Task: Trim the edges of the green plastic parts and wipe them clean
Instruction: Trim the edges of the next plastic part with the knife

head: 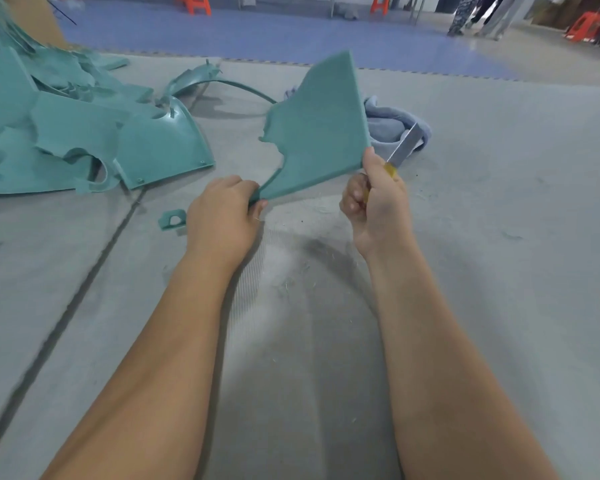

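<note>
Grey matting (499, 237) covers the floor under me, with a blue mat (257, 32) beyond it. My left hand (222, 220) pinches the lower corner of a flat green plastic panel (319, 133), holding it tilted up off the floor. My right hand (374, 209) is wrapped round a yellow-handled knife (400, 150), blade pointing up just beside the panel's right edge, thumb against that edge. A grey-blue cloth (388, 126) lies behind the panel. More green plastic parts (84, 133) are heaped at my left, and a small green offcut (172, 219) lies near my left hand.
</note>
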Motion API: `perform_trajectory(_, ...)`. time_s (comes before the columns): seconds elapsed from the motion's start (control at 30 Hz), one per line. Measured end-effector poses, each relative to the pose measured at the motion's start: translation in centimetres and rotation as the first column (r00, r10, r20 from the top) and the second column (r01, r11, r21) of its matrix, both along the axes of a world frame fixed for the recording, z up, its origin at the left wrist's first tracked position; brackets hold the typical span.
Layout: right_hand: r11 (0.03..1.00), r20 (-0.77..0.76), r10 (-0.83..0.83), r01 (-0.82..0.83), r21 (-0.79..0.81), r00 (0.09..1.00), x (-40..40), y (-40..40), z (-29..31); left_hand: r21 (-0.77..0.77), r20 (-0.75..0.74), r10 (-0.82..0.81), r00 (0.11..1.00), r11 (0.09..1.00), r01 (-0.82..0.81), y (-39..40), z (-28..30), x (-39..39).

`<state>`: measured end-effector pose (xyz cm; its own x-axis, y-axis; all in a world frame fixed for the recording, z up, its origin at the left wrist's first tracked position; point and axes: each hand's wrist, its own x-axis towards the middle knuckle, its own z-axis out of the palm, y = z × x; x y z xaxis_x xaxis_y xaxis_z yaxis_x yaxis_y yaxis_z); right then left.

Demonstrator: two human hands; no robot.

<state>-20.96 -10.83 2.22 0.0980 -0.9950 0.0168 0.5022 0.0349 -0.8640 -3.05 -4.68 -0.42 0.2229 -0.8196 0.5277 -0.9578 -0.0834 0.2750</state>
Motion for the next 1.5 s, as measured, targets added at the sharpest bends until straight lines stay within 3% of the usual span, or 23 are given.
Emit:
perform_trajectory(0.07,0.999,0.091,0.044,-0.046,0.014,0.995,0.2,0.1,0.0,-0.025,-0.056,-0.042,0.998,0.999,0.04,-0.1,-0.1,0.0)
perform_trajectory(0.23,0.986,0.427,0.168,-0.159,-0.058,0.888,0.0,0.3,0.5,-0.307,-0.144,-0.188,0.972,0.942,0.137,0.3,0.7,-1.0)
perform_trajectory(0.37,0.98,0.554,0.195,-0.176,-0.088,0.809,-0.2,0.9,1.4,-0.403,-0.252,-0.24,0.938,0.907,0.124,0.5,0.9,-1.1)
perform_trajectory(0.47,0.986,0.605,0.166,-0.133,-0.099,0.778,-0.4,0.9,1.8,-0.401,-0.469,-0.268,0.842,0.913,0.068,0.6,1.1,-1.1)
perform_trajectory(0.5,0.986,0.577,0.164,-0.122,-0.111,0.8,-0.5,0.7,1.7,-0.375,-0.623,-0.295,0.724,0.926,0.055,0.5,1.2,-1.1)
perform_trajectory(0.53,0.986,0.525,0.159,-0.113,-0.12,0.836,-0.6,0.5,1.5,-0.339,-0.79,-0.315,0.526,0.939,0.052,0.4,1.5,-1.3)
perform_trajectory(0.6,0.993,0.38,0.099,-0.066,-0.099,0.919,-0.3,0.1,0.7,-0.276,-0.96,-0.279,0.024,0.956,0.098,0.3,2.1,-1.5)
perform_trajectory(0.63,0.996,0.291,0.053,-0.03,-0.085,0.955,0.0,0.0,0.3,-0.254,-0.958,-0.23,-0.169,0.958,0.136,0.2,2.3,-1.3)
perform_trajectory(0.67,0.997,0.192,0.006,0.008,-0.075,0.981,0.4,-0.1,-0.1,-0.241,-0.941,-0.186,-0.283,0.955,0.172,0.0,2.3,-1.1)
perform_trajectory(0.7,0.996,0.089,-0.037,0.044,-0.076,0.995,0.7,-0.1,-0.4,-0.237,-0.929,-0.16,-0.334,0.95,0.203,-0.1,2.3,-0.9)
perform_trajectory(0.8,0.989,-0.099,-0.111,0.101,-0.104,0.989,1.4,-0.3,-1.1,-0.209,-0.942,-0.132,-0.308,0.951,0.23,-0.2,2.2,-1.2)
perform_trajectory(0.93,0.992,-0.155,-0.092,0.076,-0.105,0.984,1.7,-0.1,-1.2,-0.18,-0.974,-0.126,-0.189,0.935,0.304,-0.1,1.6,-1.4)
perform_trajectory(1.0,0.988,-0.224,-0.129,0.105,-0.115,0.966,2.1,0.2,-1.2,-0.198,-0.969,-0.133,-0.209,0.924,0.328,-0.1,1.4,-1.3)
perform_trajectory(1.13,0.893,-0.365,-0.432,0.335,-0.301,0.825,2.3,0.5,-1.1,-0.262,-0.942,-0.19,-0.276,0.931,0.254,-0.4,1.2,-1.2)
perform_trajectory(1.33,0.967,-0.491,-0.255,0.208,-0.15,0.833,2.2,0.9,-1.4,-0.283,-0.925,-0.227,-0.304,0.946,0.157,-1.0,0.5,-0.6)
perform_trajectory(1.4,0.984,-0.412,-0.176,0.144,-0.106,0.894,2.8,1.3,-1.3,-0.259,-0.951,-0.227,-0.212,0.956,0.135,-1.2,0.4,-1.2)
perform_trajectory(1.5,0.99,-0.4,-0.113,0.069,-0.122,0.91,3.6,1.7,-1.2,-0.195,-0.98,-0.197,0.022,0.977,0.089,-1.6,0.1,-2.4)
